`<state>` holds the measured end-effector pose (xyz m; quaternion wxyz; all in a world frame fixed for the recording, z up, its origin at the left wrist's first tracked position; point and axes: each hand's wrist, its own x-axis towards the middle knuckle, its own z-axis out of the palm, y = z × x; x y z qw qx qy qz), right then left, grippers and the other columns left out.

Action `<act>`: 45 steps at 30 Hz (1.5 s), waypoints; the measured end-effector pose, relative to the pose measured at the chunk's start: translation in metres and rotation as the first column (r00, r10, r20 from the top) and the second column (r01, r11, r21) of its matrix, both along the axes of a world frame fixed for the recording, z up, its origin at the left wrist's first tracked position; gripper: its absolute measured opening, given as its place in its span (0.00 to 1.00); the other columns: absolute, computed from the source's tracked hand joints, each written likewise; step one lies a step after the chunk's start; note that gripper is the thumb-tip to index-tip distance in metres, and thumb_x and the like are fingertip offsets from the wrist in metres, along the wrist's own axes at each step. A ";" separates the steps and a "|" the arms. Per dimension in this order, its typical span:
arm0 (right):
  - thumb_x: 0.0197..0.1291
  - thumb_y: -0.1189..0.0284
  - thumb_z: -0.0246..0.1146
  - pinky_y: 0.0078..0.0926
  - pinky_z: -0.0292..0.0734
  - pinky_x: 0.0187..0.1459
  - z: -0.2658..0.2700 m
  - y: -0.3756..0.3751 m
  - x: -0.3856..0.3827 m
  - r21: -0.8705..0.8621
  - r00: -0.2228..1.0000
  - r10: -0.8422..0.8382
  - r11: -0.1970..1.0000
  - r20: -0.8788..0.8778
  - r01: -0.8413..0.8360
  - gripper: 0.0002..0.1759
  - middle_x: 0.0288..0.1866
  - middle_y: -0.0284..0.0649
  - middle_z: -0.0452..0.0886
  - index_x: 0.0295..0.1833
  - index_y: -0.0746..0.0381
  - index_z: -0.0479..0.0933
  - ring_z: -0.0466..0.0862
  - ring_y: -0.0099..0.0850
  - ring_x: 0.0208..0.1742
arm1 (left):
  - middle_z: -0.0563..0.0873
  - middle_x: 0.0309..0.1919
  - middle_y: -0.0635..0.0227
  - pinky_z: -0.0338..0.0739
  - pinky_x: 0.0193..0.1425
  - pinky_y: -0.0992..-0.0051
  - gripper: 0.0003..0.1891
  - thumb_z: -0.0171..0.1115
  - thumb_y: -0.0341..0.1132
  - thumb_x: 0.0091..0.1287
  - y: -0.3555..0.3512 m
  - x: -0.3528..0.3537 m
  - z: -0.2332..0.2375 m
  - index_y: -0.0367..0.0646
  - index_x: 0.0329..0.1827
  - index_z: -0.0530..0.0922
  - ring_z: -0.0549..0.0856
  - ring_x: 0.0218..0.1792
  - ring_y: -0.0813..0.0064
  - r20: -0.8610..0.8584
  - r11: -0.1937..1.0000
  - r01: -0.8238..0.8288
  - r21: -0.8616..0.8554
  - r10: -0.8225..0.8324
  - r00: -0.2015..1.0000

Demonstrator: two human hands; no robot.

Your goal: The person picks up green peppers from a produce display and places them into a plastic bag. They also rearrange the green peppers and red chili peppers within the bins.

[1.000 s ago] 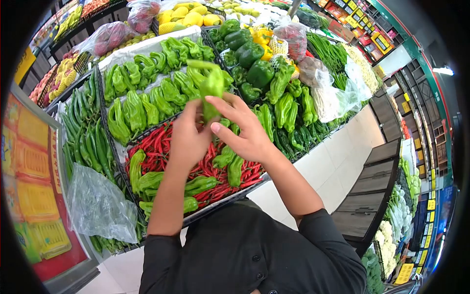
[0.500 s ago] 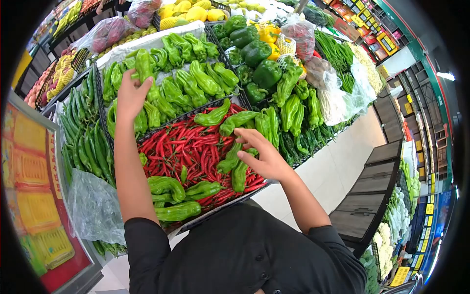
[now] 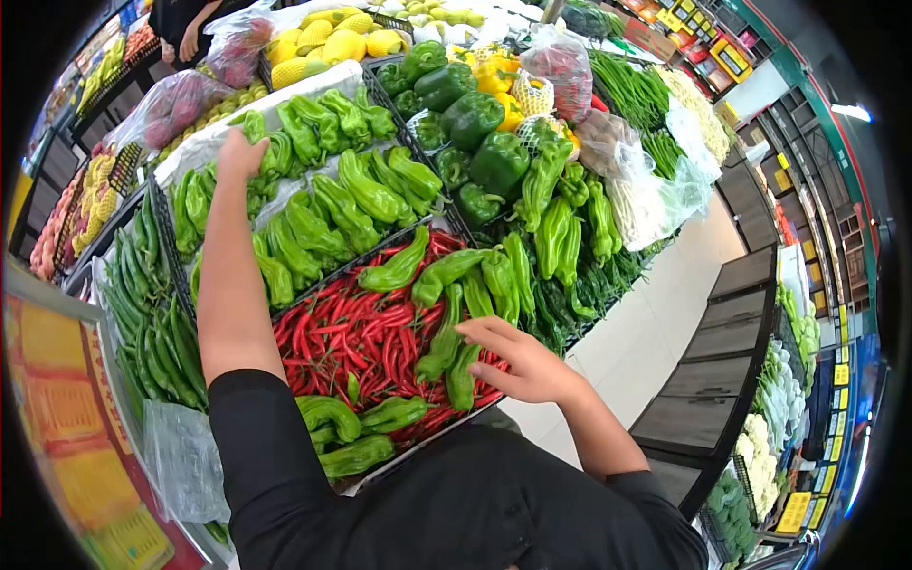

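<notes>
My left hand (image 3: 241, 157) reaches to the far left part of the crate of light green peppers (image 3: 347, 214). Its fingers are bent down around a green pepper at the crate's back row, and the fingertips are partly hidden. My right hand (image 3: 518, 361) hovers over the right side of the red chili peppers (image 3: 332, 332), fingers apart, with nothing held. Just left of it, long green peppers (image 3: 444, 337) lie on the red chilies. More green peppers (image 3: 356, 456) rest at the near edge of the chilies.
Dark green bell peppers (image 3: 499, 161) sit behind on the right, beside bagged produce (image 3: 559, 71). Slim green chilies (image 3: 157, 323) and a clear plastic bag (image 3: 185, 461) are at the left. Another person's hand (image 3: 190, 43) shows at the top left.
My left hand has moved farther back and left over the green peppers; a pepper that stood upright by it now lies among the back row. The view has shifted, and another person shows more.
</notes>
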<state>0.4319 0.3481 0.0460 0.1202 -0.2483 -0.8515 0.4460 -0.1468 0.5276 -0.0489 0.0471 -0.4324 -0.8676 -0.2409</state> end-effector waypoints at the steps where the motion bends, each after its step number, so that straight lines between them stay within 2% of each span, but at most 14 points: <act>1: 0.69 0.74 0.64 0.38 0.75 0.66 -0.001 0.001 0.002 0.028 1.000 -0.010 1.000 0.000 0.010 0.29 0.67 0.52 0.75 0.74 0.64 0.70 0.79 0.47 0.65 | 0.88 0.47 0.44 0.86 0.43 0.62 0.37 0.72 0.52 0.65 0.003 0.003 0.000 0.33 0.69 0.71 0.91 0.29 0.57 0.050 1.000 0.004 -0.013 -0.004 0.999; 6: 0.70 0.72 0.63 0.38 0.77 0.63 -0.004 0.006 0.006 0.017 1.000 0.007 1.000 0.001 -0.007 0.26 0.64 0.50 0.78 0.72 0.63 0.72 0.80 0.48 0.63 | 0.87 0.50 0.41 0.86 0.42 0.60 0.37 0.71 0.53 0.65 -0.009 0.042 0.036 0.32 0.66 0.72 0.91 0.32 0.55 0.301 0.994 0.018 -0.109 0.016 0.953; 7: 0.70 0.72 0.63 0.38 0.77 0.62 0.000 0.008 0.006 0.020 1.000 0.012 1.000 -0.017 -0.011 0.25 0.63 0.50 0.78 0.71 0.63 0.73 0.80 0.48 0.63 | 0.87 0.51 0.40 0.85 0.48 0.57 0.37 0.71 0.54 0.65 -0.012 0.046 0.038 0.32 0.66 0.73 0.91 0.40 0.51 0.322 0.996 0.008 -0.089 0.022 0.946; 10: 0.70 0.72 0.63 0.38 0.78 0.61 0.010 0.009 0.008 0.027 1.000 0.007 1.000 -0.027 -0.006 0.24 0.61 0.50 0.80 0.70 0.64 0.75 0.82 0.48 0.60 | 0.86 0.52 0.37 0.79 0.61 0.50 0.30 0.71 0.51 0.65 -0.011 0.038 0.021 0.34 0.58 0.76 0.86 0.56 0.43 0.035 0.998 0.043 -0.046 -0.042 0.999; 13: 0.70 0.72 0.63 0.37 0.79 0.59 0.013 0.010 0.014 0.103 0.999 0.002 0.995 -0.048 0.003 0.22 0.60 0.49 0.80 0.68 0.64 0.76 0.82 0.47 0.59 | 0.84 0.55 0.37 0.76 0.64 0.50 0.30 0.70 0.50 0.65 -0.016 0.033 0.013 0.34 0.59 0.77 0.83 0.60 0.44 0.009 0.995 0.102 0.016 -0.103 0.995; 22: 0.72 0.72 0.61 0.38 0.78 0.57 0.016 0.002 0.041 0.149 0.991 -0.093 0.983 -0.093 0.106 0.20 0.58 0.49 0.81 0.66 0.65 0.77 0.82 0.46 0.56 | 0.86 0.48 0.48 0.79 0.57 0.57 0.25 0.68 0.43 0.67 -0.032 0.044 0.076 0.36 0.61 0.78 0.86 0.48 0.52 -0.137 0.909 0.374 0.185 -0.353 0.926; 25: 0.72 0.71 0.60 0.39 0.78 0.59 0.020 -0.004 0.049 0.161 0.987 -0.115 0.978 -0.114 0.132 0.19 0.58 0.49 0.82 0.66 0.65 0.77 0.82 0.47 0.58 | 0.86 0.48 0.53 0.80 0.55 0.62 0.22 0.66 0.41 0.69 -0.045 0.119 0.136 0.39 0.62 0.79 0.86 0.47 0.58 -0.088 0.828 0.511 0.233 -0.505 0.859; 28: 0.72 0.70 0.61 0.39 0.78 0.60 0.016 -0.011 0.058 0.178 0.980 -0.136 0.971 -0.142 0.161 0.20 0.58 0.49 0.82 0.66 0.65 0.77 0.82 0.47 0.58 | 0.86 0.47 0.56 0.80 0.54 0.64 0.19 0.65 0.40 0.70 -0.044 0.193 0.162 0.41 0.60 0.80 0.86 0.45 0.62 -0.004 0.685 0.668 0.290 -0.698 0.717; 30: 0.73 0.70 0.61 0.40 0.78 0.60 0.018 -0.017 0.063 0.161 0.979 -0.162 0.970 -0.120 0.180 0.20 0.58 0.49 0.82 0.65 0.66 0.77 0.82 0.48 0.58 | 0.86 0.45 0.58 0.80 0.53 0.65 0.18 0.64 0.41 0.71 -0.054 0.257 0.182 0.41 0.59 0.80 0.85 0.44 0.65 -0.005 0.539 0.797 0.271 -0.827 0.562; 32: 0.73 0.69 0.61 0.40 0.78 0.60 0.016 -0.022 0.071 0.156 0.975 -0.187 0.966 -0.116 0.204 0.19 0.58 0.50 0.82 0.65 0.66 0.78 0.82 0.48 0.59 | 0.85 0.48 0.60 0.81 0.54 0.66 0.17 0.64 0.38 0.72 -0.057 0.310 0.187 0.41 0.60 0.80 0.85 0.48 0.67 0.054 0.498 0.849 0.176 -0.866 0.497; 36: 0.72 0.72 0.62 0.38 0.79 0.59 0.010 -0.031 0.091 0.190 0.966 -0.230 0.949 -0.120 0.250 0.20 0.59 0.49 0.82 0.66 0.66 0.78 0.83 0.45 0.58 | 0.85 0.46 0.57 0.80 0.54 0.64 0.18 0.64 0.39 0.71 -0.039 0.387 0.162 0.39 0.60 0.80 0.85 0.46 0.61 0.116 0.324 0.946 0.023 -0.941 0.319; 39: 0.72 0.71 0.62 0.38 0.78 0.60 0.011 -0.039 0.106 0.136 0.951 -0.290 0.943 -0.109 0.304 0.20 0.59 0.49 0.82 0.66 0.66 0.78 0.83 0.46 0.59 | 0.84 0.47 0.54 0.79 0.57 0.57 0.21 0.64 0.40 0.70 -0.027 0.421 0.124 0.44 0.64 0.78 0.84 0.49 0.53 0.003 0.253 0.966 0.045 -0.967 0.253; 42: 0.72 0.69 0.61 0.39 0.78 0.61 0.004 -0.044 0.120 0.131 0.941 -0.323 0.933 -0.105 0.335 0.20 0.58 0.50 0.82 0.66 0.66 0.78 0.82 0.48 0.59 | 0.80 0.57 0.47 0.77 0.63 0.55 0.25 0.60 0.48 0.74 -0.033 0.448 0.121 0.59 0.74 0.72 0.82 0.56 0.47 0.177 0.332 0.915 -0.230 -0.910 0.375; 45: 0.72 0.69 0.61 0.39 0.77 0.61 -0.005 -0.050 0.132 0.126 0.935 -0.334 0.929 -0.118 0.348 0.20 0.58 0.50 0.82 0.66 0.65 0.78 0.82 0.48 0.59 | 0.78 0.60 0.44 0.76 0.66 0.55 0.26 0.57 0.52 0.75 -0.020 0.460 0.100 0.63 0.76 0.70 0.82 0.59 0.44 0.148 0.390 0.832 -0.394 -0.867 0.477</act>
